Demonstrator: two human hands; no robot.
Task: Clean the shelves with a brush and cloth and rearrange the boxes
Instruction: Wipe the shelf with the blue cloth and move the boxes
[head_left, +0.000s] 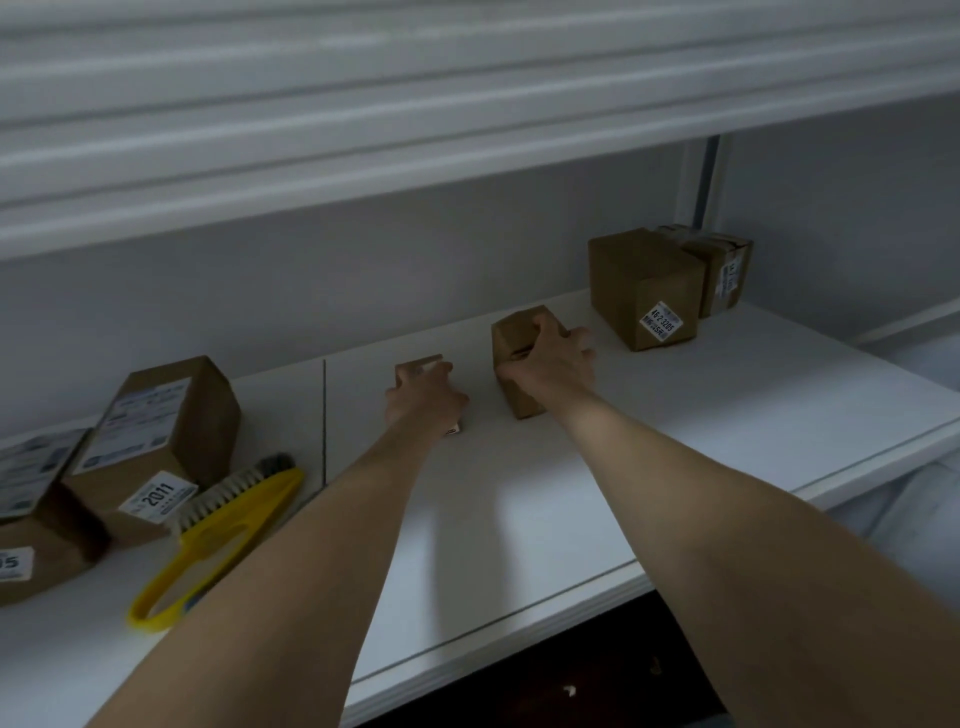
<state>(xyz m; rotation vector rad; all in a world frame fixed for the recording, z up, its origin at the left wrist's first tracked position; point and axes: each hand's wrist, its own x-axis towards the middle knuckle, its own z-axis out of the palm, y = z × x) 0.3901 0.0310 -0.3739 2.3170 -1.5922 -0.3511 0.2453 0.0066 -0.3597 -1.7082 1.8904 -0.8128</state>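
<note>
Your left hand (425, 400) gripped a small box (411, 367); your right hand (551, 359) gripped a bigger box (513, 335) on the shelf (675, 415).

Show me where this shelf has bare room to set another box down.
Bare shelf lies right of the right hand, in front of the labelled box. Another patch runs between the forearms to the front edge. Crowded: the left end, with clustered boxes and the yellow brush, and the back right corner.
</note>
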